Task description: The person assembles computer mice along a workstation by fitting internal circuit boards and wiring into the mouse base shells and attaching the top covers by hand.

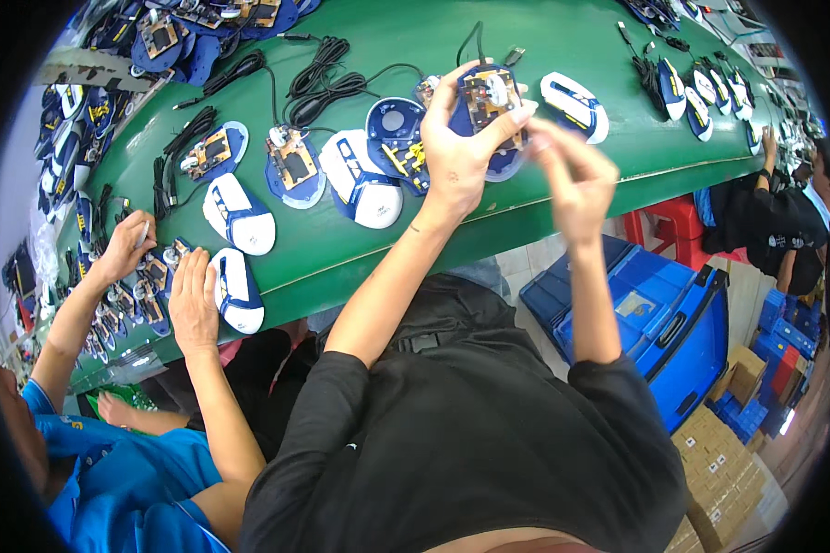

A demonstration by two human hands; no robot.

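My left hand (459, 152) is closed around a computer mouse base (502, 168), a dark blue shell with a tan circuit board (489, 97) and a pale scroll wheel facing up. Its cable rises from the far end. My right hand (581, 189) is just right of the base, fingertips close to the left thumb; motion blurs its fingers, so I cannot tell what they hold. Left of my hands sit a white and blue mouse cover (360, 180) and an upturned blue cover (394, 118) with yellow parts inside. Another white and blue cover (574, 106) lies to the right.
More open mouse bases (295, 170) and coiled black cables (321, 69) line the green table (544, 198). A co-worker's hands (194, 300) work at the left; another person (793, 217) is at the far right. Blue crates (655, 309) stand below, beside a red stool (678, 226).
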